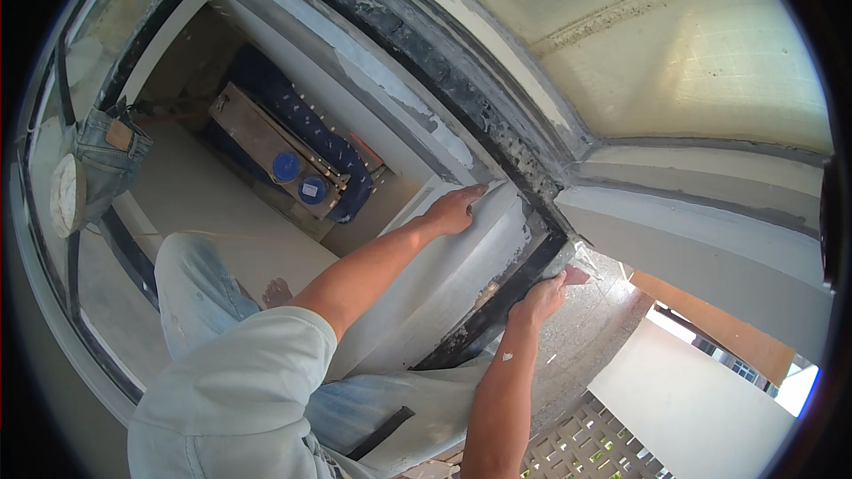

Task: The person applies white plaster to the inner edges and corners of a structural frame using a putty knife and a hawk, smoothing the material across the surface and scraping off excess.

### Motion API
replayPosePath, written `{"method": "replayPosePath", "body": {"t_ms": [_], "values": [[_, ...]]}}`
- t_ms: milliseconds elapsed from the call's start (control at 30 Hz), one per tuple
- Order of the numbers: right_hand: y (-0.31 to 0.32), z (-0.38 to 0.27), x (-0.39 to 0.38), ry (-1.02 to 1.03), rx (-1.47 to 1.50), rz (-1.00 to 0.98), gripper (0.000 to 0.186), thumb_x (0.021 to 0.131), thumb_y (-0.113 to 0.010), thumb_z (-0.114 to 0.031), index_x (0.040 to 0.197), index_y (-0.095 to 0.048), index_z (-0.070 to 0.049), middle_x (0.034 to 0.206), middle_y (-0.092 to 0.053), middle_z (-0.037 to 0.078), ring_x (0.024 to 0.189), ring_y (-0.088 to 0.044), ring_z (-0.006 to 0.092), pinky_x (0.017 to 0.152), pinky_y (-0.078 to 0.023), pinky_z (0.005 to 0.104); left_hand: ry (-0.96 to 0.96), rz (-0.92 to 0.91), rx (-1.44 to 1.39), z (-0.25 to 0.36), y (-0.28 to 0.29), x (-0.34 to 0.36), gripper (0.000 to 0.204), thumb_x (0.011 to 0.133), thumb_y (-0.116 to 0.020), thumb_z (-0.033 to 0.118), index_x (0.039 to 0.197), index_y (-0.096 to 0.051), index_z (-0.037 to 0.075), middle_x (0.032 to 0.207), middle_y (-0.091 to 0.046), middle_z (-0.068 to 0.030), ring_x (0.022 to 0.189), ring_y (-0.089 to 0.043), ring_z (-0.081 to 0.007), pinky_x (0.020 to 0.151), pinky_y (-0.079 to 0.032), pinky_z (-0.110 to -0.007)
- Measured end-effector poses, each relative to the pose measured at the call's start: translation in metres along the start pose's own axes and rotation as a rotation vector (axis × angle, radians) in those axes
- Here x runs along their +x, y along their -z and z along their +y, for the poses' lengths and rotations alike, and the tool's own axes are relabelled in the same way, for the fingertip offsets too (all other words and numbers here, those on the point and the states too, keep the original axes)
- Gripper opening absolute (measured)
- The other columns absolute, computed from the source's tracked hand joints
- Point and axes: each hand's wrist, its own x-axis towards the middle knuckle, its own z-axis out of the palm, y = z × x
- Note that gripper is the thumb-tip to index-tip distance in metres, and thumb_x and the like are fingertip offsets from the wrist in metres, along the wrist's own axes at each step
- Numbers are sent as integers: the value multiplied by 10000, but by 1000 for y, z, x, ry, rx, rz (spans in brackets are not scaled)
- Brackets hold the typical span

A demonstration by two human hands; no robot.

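My left hand (pixel 457 208) rests on the grey, patchily painted inner sill (pixel 444 288) near its upper corner, index finger extended and other fingers curled; whatever they may hold is hidden. Lower right, my right hand (pixel 543 300) grips the edge of the black frame (pixel 479 319) near its chipped corner, with a small reddish patch beside the fingers that I cannot make out clearly.
Inside the recess lie a wooden board (pixel 253 137), two blue tubs (pixel 286 166) and dark spotted cloth (pixel 355 186). Denim (pixel 106 155) hangs left beside a round pale object (pixel 67 195). My bent legs are below. A frosted pane (pixel 692 53) is above, a white panel (pixel 683 390) lower right.
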Motion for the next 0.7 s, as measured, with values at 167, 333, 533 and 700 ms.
{"method": "replayPosePath", "body": {"t_ms": [167, 333, 533, 700], "values": [[-3, 1, 1, -12, -49, 26, 446, 1092, -399, -288, 1222, -608, 84, 1155, -669, 169, 986, -674, 280, 847, -562, 387, -10, -36, 8, -5, 3, -3, 753, 840, -461, -110, 1554, -411, 124, 1604, -416, -102, 1422, -448, -350, 1184, -401, -405], [-5, -2, -2, -17, -42, 22, 459, 1089, -414, -281, 1310, -605, 73, 1227, -667, 165, 1039, -670, 282, 899, -543, 373, 11, -107, -7, -17, 1, -56, 747, 848, -464, -117, 1556, -407, 117, 1610, -410, -99, 1427, -448, -343, 1180, -404, -406], [-1, -5, -3, 19, -31, 18, 452, 1093, -405, -287, 1230, -607, 93, 1167, -666, 172, 1003, -670, 280, 864, -552, 378, -44, -212, 3, -38, 12, -155, 750, 871, -434, -126, 1576, -364, 117, 1619, -384, -126, 1440, -433, -342, 1171, -412, -409], [-4, -4, -2, 3, -41, 24, 455, 1094, -401, -292, 1234, -609, 88, 1162, -668, 170, 1006, -668, 280, 863, -551, 380, -38, -8, -79, -23, 12, -105, 699, 906, -421, -111, 1569, -366, 104, 1598, -406, -128, 1423, -447, -346, 1173, -407, -412]]}}
